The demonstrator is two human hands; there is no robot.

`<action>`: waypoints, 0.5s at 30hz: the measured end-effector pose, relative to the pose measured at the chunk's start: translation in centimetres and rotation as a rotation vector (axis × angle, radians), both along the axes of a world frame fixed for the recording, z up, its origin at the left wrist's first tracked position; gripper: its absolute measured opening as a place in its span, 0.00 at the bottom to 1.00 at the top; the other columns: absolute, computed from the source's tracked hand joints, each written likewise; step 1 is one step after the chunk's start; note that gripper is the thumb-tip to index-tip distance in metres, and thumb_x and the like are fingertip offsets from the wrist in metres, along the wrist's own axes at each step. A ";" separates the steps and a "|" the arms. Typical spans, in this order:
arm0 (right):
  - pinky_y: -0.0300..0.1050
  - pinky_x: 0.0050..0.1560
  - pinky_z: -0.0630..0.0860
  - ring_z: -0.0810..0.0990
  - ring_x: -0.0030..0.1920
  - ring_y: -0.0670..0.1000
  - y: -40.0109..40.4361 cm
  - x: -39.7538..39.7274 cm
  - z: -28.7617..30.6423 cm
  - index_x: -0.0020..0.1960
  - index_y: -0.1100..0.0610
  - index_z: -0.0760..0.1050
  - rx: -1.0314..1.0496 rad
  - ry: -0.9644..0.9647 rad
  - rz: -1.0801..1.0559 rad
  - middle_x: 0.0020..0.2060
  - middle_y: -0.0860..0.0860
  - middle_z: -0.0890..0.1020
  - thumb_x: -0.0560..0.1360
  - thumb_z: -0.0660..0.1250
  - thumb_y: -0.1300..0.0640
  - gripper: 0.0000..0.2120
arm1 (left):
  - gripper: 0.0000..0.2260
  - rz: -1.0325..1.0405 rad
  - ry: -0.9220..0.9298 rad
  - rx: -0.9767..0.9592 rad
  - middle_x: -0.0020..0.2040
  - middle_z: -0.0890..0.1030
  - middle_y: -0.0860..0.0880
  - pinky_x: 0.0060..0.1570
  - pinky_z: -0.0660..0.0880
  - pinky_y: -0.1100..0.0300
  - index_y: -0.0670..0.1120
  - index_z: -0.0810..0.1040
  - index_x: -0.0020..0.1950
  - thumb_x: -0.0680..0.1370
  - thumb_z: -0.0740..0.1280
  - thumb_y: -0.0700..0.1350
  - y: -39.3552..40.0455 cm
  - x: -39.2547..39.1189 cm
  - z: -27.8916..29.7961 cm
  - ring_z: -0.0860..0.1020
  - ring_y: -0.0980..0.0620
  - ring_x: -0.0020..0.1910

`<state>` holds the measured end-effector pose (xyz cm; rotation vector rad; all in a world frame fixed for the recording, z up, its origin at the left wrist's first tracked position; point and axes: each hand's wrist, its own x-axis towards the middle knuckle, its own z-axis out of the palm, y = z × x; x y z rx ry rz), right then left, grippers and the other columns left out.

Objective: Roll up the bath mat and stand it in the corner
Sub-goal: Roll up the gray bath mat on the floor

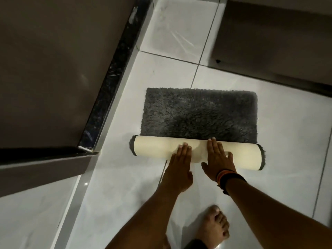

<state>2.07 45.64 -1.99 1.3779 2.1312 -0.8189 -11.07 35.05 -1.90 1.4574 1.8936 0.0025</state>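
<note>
A dark grey shaggy bath mat [199,112] lies on the white tiled floor, its near part rolled into a tube with the cream backing [156,147] outside. My left hand [179,164] lies flat on the middle of the roll, fingers stretched forward. My right hand [218,159] presses flat on the roll just to the right, fingertips reaching the roll's far edge. Neither hand grips; both palms rest on top. The far half of the mat is still flat.
A dark brown door or panel [53,69] with a black marble sill [115,76] runs along the left. Another brown cabinet [278,38] stands at the back right. A bare foot [213,229] is on the tiles [280,177] below my arms.
</note>
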 end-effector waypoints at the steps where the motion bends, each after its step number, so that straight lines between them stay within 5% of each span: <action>1: 0.63 0.77 0.51 0.42 0.80 0.55 0.3 0.0 0.4 0.79 0.56 0.38 0.005 0.013 0.015 0.80 0.53 0.41 0.78 0.62 0.47 0.41 | 0.39 0.001 -0.016 -0.055 0.85 0.40 0.46 0.83 0.45 0.47 0.44 0.42 0.85 0.82 0.64 0.47 1.1 -0.5 0.0 0.39 0.46 0.84; 8: 0.61 0.78 0.49 0.34 0.78 0.56 -1.1 2.7 1.4 0.78 0.56 0.32 0.072 0.019 0.133 0.78 0.54 0.33 0.78 0.59 0.49 0.43 | 0.36 0.071 -0.144 -0.309 0.84 0.37 0.46 0.82 0.39 0.49 0.45 0.39 0.84 0.85 0.60 0.47 10.0 -3.3 1.4 0.36 0.47 0.84; 13: 0.65 0.77 0.44 0.33 0.78 0.55 2.8 0.5 0.5 0.76 0.54 0.28 0.067 -0.049 0.120 0.78 0.52 0.33 0.77 0.61 0.50 0.45 | 0.29 0.013 0.031 0.136 0.85 0.46 0.43 0.83 0.48 0.47 0.43 0.49 0.85 0.85 0.55 0.44 7.6 -2.5 1.5 0.45 0.44 0.85; 15: 0.66 0.77 0.42 0.35 0.78 0.55 5.4 -1.2 0.3 0.77 0.54 0.31 0.058 -0.073 0.090 0.79 0.52 0.36 0.77 0.60 0.50 0.44 | 0.30 -0.003 0.025 0.150 0.85 0.45 0.45 0.83 0.48 0.47 0.45 0.47 0.85 0.85 0.55 0.46 7.0 -1.8 1.3 0.43 0.46 0.85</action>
